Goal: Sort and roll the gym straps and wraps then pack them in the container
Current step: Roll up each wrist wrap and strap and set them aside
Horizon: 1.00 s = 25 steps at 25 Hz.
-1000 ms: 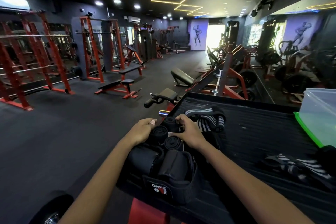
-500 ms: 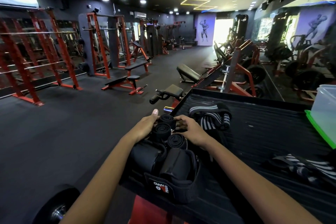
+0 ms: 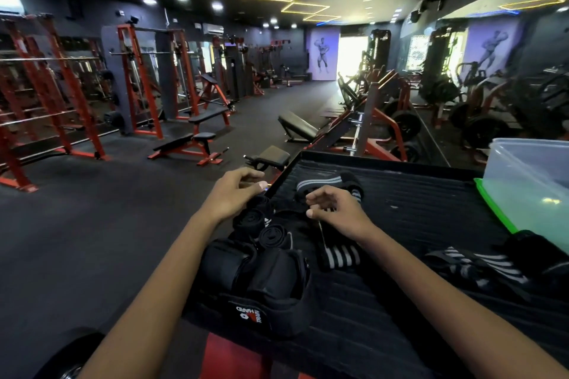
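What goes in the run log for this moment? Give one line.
left hand: empty, over rolled black wraps | right hand: empty, over striped wrap | container: nothing visibly packed

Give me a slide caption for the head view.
Both hands hover over rolled black wraps on the ribbed mat.

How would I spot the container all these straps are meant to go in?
Look along the black ribbed platform to its far right edge. There stands the container, a clear plastic tub resting on a bright green lid. Everything else on the platform is dark cloth, such as the striped wrap; the tub alone is see-through and hard-sided.
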Each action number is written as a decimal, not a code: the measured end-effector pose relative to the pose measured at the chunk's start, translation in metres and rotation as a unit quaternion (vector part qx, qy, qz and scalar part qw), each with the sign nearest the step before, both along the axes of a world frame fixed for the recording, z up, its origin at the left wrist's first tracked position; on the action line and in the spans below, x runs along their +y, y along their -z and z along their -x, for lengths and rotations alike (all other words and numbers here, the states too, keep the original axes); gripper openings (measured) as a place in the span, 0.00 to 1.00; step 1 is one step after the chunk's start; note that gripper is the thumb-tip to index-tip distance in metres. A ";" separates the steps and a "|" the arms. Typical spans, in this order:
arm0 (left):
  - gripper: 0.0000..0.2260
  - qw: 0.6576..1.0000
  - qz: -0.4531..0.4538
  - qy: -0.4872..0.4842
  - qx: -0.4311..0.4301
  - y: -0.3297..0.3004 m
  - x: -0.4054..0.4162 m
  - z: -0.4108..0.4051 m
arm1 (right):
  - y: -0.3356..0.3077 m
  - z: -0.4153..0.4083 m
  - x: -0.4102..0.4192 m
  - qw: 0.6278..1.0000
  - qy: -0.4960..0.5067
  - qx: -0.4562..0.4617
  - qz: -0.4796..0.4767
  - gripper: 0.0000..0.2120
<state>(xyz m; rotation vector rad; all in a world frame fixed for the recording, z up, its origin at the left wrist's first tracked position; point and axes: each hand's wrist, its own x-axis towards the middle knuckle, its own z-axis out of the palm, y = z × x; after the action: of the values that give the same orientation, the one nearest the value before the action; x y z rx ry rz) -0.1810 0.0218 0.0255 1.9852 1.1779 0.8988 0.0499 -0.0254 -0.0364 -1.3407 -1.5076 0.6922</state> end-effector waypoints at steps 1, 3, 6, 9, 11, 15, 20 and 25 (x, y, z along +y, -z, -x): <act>0.13 1.000 -0.023 0.008 0.014 -0.006 -0.003 -0.009 | -0.003 -0.008 -0.007 1.000 0.016 -0.017 -0.010 0.12; 0.13 0.996 -0.066 0.030 0.049 -0.012 -0.010 -0.030 | -0.008 -0.023 -0.021 0.998 0.041 -0.051 -0.022 0.11; 0.15 0.985 -0.113 0.074 0.103 -0.012 -0.018 -0.067 | -0.015 -0.051 -0.046 0.994 0.076 -0.081 -0.019 0.11; 0.13 0.976 -0.124 0.123 0.133 -0.007 -0.028 -0.099 | -0.018 -0.078 -0.069 0.986 0.113 -0.125 -0.013 0.09; 0.13 0.972 -0.121 0.149 0.135 -0.003 -0.036 -0.117 | -0.019 -0.095 -0.084 0.981 0.127 -0.145 -0.006 0.08; 0.14 0.957 -0.135 0.207 0.153 0.003 -0.062 -0.163 | -0.019 -0.131 -0.116 0.971 0.176 -0.162 -0.021 0.05; 0.14 0.959 -0.084 0.253 0.101 0.023 -0.088 -0.212 | -0.012 -0.151 -0.140 0.958 0.222 -0.180 -0.036 0.04; 0.14 0.969 -0.079 0.232 0.021 0.059 -0.102 -0.225 | -0.010 -0.160 -0.148 0.948 0.243 -0.201 -0.032 0.04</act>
<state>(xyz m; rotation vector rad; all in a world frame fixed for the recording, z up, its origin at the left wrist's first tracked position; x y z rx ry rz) 0.0436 -0.0801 -0.0340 2.2830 0.6292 0.7247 0.2100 -0.1737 -0.0262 -1.7889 -1.4022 0.0530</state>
